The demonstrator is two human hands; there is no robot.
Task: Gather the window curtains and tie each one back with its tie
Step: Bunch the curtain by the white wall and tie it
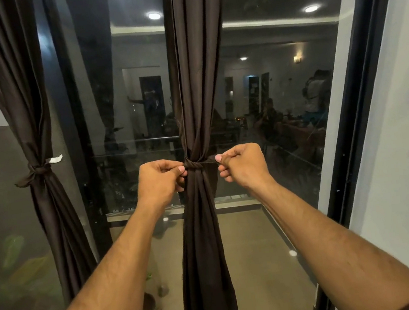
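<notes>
While you pinch both ends of the thin dark brown fabric tie (194, 165), the gathered dark brown middle curtain (191, 91) hangs cinched at its waist.

Your left hand (159, 180) and right hand (242, 164) are each closed on a tie end, either side of the knot. Left of that curtain, a second dark brown curtain (29, 126) hangs already tied against the window glass (280, 87).
</notes>
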